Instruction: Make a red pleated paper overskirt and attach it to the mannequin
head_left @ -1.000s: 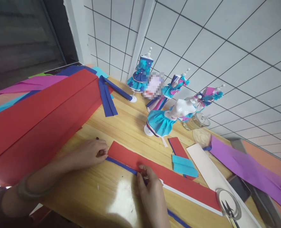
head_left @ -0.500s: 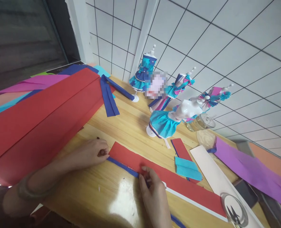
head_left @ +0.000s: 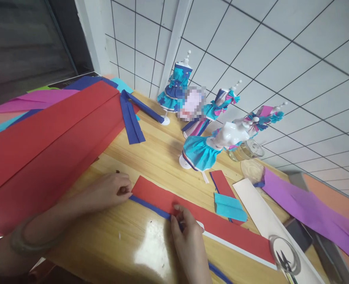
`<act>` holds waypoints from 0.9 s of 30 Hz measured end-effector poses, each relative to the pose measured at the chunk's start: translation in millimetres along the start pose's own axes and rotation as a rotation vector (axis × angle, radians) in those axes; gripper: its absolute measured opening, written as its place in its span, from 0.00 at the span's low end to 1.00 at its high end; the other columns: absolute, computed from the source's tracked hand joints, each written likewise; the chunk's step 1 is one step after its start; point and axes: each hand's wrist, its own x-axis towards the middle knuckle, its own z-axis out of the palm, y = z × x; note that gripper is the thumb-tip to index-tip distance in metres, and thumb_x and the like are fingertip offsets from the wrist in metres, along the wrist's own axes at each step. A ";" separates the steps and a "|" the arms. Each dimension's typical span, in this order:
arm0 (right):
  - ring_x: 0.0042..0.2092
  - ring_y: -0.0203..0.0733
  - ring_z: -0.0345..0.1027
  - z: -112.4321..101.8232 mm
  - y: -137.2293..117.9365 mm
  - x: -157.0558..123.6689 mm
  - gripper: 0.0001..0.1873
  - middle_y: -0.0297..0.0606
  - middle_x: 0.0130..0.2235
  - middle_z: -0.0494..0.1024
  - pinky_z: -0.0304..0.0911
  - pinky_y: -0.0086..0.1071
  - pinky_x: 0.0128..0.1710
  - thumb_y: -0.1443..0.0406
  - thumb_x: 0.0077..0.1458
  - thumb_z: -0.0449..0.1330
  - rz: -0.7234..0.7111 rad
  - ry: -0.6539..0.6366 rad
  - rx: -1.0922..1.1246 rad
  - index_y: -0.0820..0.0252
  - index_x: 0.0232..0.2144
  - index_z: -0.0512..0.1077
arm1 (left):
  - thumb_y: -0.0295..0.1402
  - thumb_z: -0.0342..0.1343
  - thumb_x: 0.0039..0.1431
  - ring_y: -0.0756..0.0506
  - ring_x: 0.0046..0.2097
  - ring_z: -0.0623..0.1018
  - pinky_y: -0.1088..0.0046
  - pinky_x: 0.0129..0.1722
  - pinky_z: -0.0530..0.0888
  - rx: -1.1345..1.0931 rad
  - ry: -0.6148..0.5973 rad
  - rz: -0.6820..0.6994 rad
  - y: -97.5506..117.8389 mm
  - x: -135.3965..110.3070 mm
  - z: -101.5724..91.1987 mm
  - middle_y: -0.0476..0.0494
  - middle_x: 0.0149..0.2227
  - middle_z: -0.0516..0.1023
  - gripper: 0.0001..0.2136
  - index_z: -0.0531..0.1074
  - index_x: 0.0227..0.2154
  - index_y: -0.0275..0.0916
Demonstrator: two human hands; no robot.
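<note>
A long red crepe paper strip point(head_left: 233, 230) lies on the table, with a white band along the right part of its near edge. Along the left part of that edge runs a narrow blue paper strip point(head_left: 153, 210). My left hand point(head_left: 119, 190) has its fingers pinched at the left corner, where blue meets red. Farther right, my right hand point(head_left: 189, 236) pinches the blue strip against the red edge between thumb and fingers. The blue strip's loose tail comes out below my right wrist. My right fingers partly hide the join.
Small dress-form mannequins in paper outfits, one with a turquoise skirt point(head_left: 199, 152), stand behind. Scissors point(head_left: 283, 260) rest by a round clear dish at the right end. Large red paper point(head_left: 59, 146) covers the left side. A white strip point(head_left: 251, 199) and purple paper point(head_left: 307, 205) lie right.
The camera view has shifted slightly, so everything sits a little farther left. Both hands keep their pinch at nearly the same spots on the strip.
</note>
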 end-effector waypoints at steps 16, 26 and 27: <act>0.40 0.47 0.74 1.7 -4.9 0.0 0.20 0.48 0.38 0.80 0.65 0.34 0.39 0.59 0.53 0.53 0.033 -0.003 0.000 0.65 0.43 0.72 | 0.31 0.48 0.54 0.50 0.31 0.68 0.74 0.32 0.60 0.006 -0.009 0.013 0.0 0.8 -0.2 0.50 0.26 0.69 0.09 0.64 0.20 0.37; 0.40 0.48 0.74 2.2 -2.7 -0.9 0.20 0.48 0.39 0.80 0.66 0.35 0.42 0.58 0.53 0.54 0.033 0.010 0.018 0.65 0.43 0.73 | 0.31 0.49 0.53 0.50 0.30 0.68 0.73 0.32 0.60 -0.007 0.002 0.004 -2.8 0.9 1.9 0.50 0.26 0.70 0.08 0.65 0.21 0.38; 0.41 0.49 0.74 2.1 -2.8 -1.1 0.20 0.49 0.39 0.80 0.66 0.36 0.42 0.58 0.53 0.54 0.039 0.005 0.017 0.65 0.43 0.73 | 0.31 0.49 0.53 0.50 0.30 0.68 0.73 0.32 0.60 -0.009 0.001 0.000 -2.9 0.9 1.9 0.50 0.26 0.70 0.08 0.65 0.21 0.38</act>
